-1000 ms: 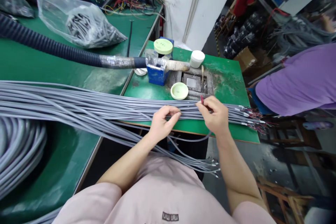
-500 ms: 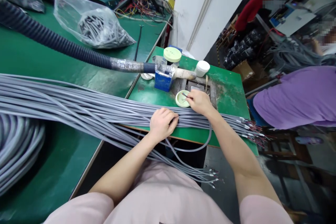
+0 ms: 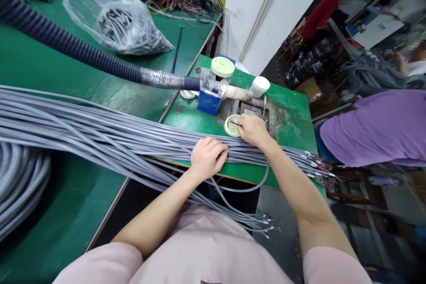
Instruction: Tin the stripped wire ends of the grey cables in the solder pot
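My right hand (image 3: pixel 253 129) pinches the end of a grey cable, whose thin stripped wires (image 3: pixel 234 123) stick out leftward over a shallow pale green lid (image 3: pixel 227 132). That cable loops down below the hand (image 3: pixel 262 181) and back toward the left. Curled over a thick bundle of grey cables (image 3: pixel 159 135), my left hand (image 3: pixel 209 156) grips at the bundle's near side, its fingertips partly hidden. Whether the wire tips touch the inside of the lid, I cannot tell.
Beyond the lid are a soldering pot (image 3: pixel 249 110), a fume hose (image 3: pixel 133 69), a blue box (image 3: pixel 209 103) and a white tub (image 3: pixel 260 85). A bag of cable pieces (image 3: pixel 123 26) lies on the left table. A person in purple (image 3: pixel 376 128) is at right.
The view has shifted slightly. My right hand stays over the lid, and the wires in it have turned a little. My left hand keeps its place on the bundle.
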`<state>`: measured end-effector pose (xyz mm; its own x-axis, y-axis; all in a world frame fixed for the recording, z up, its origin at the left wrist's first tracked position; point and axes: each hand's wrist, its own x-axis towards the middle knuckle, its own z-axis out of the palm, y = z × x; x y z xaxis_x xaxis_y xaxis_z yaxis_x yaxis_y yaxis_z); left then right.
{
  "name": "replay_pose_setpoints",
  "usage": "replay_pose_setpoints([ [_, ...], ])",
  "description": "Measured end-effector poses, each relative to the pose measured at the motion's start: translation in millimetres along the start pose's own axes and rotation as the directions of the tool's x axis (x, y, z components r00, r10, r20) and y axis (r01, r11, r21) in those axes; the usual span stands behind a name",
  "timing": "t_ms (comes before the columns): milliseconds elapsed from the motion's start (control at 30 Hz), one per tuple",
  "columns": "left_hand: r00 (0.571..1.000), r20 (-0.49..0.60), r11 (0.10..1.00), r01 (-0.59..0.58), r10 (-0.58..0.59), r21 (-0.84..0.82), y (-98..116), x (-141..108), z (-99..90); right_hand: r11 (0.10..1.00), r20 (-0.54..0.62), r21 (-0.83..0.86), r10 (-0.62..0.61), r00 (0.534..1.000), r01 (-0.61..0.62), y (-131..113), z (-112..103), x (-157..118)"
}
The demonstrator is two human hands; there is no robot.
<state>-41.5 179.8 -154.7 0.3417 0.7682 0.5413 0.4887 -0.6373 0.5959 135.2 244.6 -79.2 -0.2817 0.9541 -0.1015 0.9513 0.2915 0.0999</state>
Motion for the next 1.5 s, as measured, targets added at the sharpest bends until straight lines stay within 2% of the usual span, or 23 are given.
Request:
replay_pose_setpoints([
  [100, 1.000, 0.000, 1.000, 0.010, -0.010, -0.022, -0.3, 0.1, 0.1, 0.999, -0.026, 0.034, 0.013, 1.000, -0.012, 5.6, -3.2, -1.7],
  [167, 1.000, -0.005, 1.000, 0.005, -0.005, -0.015, -0.5, 0.1, 0.4, 0.996, -0.085, 0.084, 0.044, 0.995, -0.036, 16.1, -7.2, -4.2],
  [300, 0.998, -0.036, 0.998, -0.040, 0.042, 0.050, -1.1, 0.1, 1.0, 0.965, -0.214, 0.184, 0.223, 0.951, -0.185, 50.2, -9.9, -6.9],
  [433, 0.994, -0.071, 0.995, -0.073, 0.078, 0.069, -0.6, 0.9, 0.9, 0.921, -0.229, 0.194, 0.376, 0.898, -0.337, 79.9, 5.6, -1.2],
  [533, 0.991, -0.097, 0.993, -0.084, 0.092, 0.087, 0.6, 2.4, 0.6, 0.896, -0.197, 0.191, 0.436, 0.878, -0.402, 89.6, 21.7, 5.3],
  [733, 0.988, -0.109, 0.986, -0.090, 0.106, 0.139, 2.5, 3.3, -0.4, 0.882, -0.144, 0.177, 0.462, 0.875, -0.437, 92.1, 36.0, 14.0],
  [1233, 0.988, -0.109, 0.985, -0.094, 0.111, 0.147, 2.3, 3.8, 0.2, 0.871, -0.057, 0.088, 0.489, 0.870, -0.484, 85.9, 33.3, 21.1],
  [1500, 0.987, -0.111, 0.985, -0.097, 0.113, 0.142, 1.7, 3.8, 0.4, 0.885, -0.072, 0.090, 0.464, 0.883, -0.457, 87.3, 34.6, 21.8],
])
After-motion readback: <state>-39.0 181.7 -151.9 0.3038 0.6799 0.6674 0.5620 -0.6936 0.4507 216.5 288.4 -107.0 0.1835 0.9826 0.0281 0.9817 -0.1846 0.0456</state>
